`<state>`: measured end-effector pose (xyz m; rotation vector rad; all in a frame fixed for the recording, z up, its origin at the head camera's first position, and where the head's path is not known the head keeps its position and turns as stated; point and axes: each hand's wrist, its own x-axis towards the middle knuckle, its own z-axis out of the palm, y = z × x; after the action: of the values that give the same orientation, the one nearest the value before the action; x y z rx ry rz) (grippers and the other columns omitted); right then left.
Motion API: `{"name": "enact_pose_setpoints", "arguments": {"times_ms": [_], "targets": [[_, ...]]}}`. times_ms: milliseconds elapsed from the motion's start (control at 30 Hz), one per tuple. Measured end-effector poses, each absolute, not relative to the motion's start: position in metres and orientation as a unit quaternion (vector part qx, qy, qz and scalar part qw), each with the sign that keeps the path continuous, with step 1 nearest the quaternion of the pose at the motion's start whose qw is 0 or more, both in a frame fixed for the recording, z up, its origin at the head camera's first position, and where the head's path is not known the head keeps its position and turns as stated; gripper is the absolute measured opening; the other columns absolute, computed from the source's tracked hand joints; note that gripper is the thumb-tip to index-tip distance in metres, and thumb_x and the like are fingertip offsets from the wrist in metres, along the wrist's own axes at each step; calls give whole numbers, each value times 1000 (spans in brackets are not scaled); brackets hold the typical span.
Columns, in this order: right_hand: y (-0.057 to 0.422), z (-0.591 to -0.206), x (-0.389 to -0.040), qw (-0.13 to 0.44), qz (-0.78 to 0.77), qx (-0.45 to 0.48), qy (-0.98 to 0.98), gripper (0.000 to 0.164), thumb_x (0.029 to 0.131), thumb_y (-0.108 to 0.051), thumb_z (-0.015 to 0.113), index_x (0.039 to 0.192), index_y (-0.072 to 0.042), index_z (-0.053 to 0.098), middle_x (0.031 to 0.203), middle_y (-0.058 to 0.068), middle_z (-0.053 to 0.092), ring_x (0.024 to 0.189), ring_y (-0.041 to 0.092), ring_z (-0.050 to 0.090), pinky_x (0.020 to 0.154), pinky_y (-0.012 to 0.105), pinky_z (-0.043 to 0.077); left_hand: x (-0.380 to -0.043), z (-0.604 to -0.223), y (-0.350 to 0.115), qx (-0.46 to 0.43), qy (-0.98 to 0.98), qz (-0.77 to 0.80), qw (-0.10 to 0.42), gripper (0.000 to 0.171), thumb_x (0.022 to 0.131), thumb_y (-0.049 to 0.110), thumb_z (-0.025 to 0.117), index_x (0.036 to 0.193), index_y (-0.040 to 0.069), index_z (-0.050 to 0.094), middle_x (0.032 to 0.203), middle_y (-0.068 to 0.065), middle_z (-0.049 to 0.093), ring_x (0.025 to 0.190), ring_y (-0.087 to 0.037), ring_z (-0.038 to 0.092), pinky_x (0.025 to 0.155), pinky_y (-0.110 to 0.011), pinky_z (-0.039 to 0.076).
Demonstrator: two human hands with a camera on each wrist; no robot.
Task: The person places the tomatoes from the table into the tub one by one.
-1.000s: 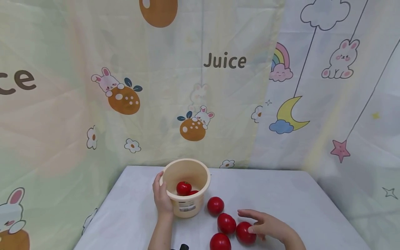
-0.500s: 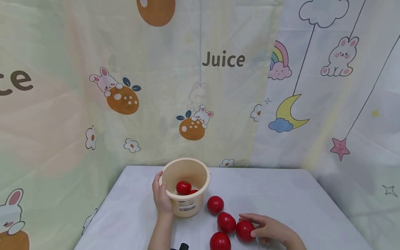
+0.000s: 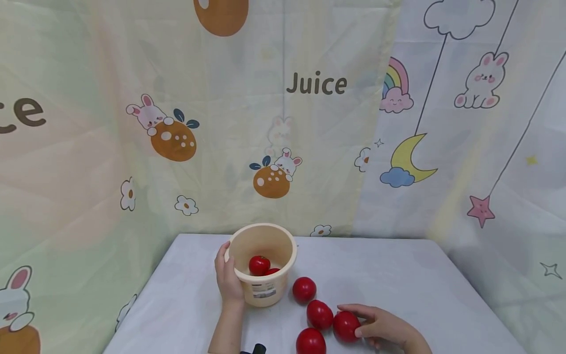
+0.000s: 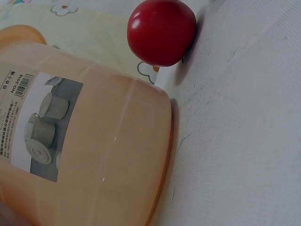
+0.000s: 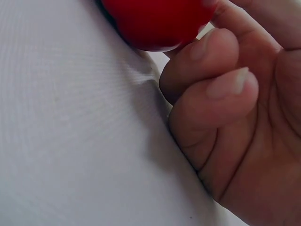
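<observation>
A cream plastic bucket stands at the table's far side, tilted a little toward me. My left hand holds it by its left side, thumb near the rim. Inside lie red tomatoes, one showing a green top and another partly hidden. To the right, my right hand grips a red tomato between thumb and forefinger, low on the table. In the right wrist view the other fingers curl beneath this tomato. The bucket's label fills much of the left wrist view.
Loose on the white table are three more red tomatoes: one beside the bucket, one against the gripped one, one at the front. A black object shows at the bottom edge. Printed curtains hang behind.
My right hand's raised fingers have come down around the right-hand tomato, and the thumb now lies against its near side. My left hand and the bucket stay in place.
</observation>
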<state>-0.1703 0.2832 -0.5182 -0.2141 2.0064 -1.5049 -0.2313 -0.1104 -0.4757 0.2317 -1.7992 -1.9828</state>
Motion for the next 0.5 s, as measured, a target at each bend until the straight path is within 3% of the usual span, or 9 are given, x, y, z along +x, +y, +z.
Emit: {"name": "enact_pose_setpoints", "arguments": {"times_ms": [500], "targets": [[283,-520,-172,297,-569,-93,761,57,88,-23,71,143,-20,54,127,9,60,64,17,57,57,20,46,-230,-475,-108,95,-658,-711,231,42,103,34,37,144,34,38,147,8,39,135,-18,42,107,-52,46]]}}
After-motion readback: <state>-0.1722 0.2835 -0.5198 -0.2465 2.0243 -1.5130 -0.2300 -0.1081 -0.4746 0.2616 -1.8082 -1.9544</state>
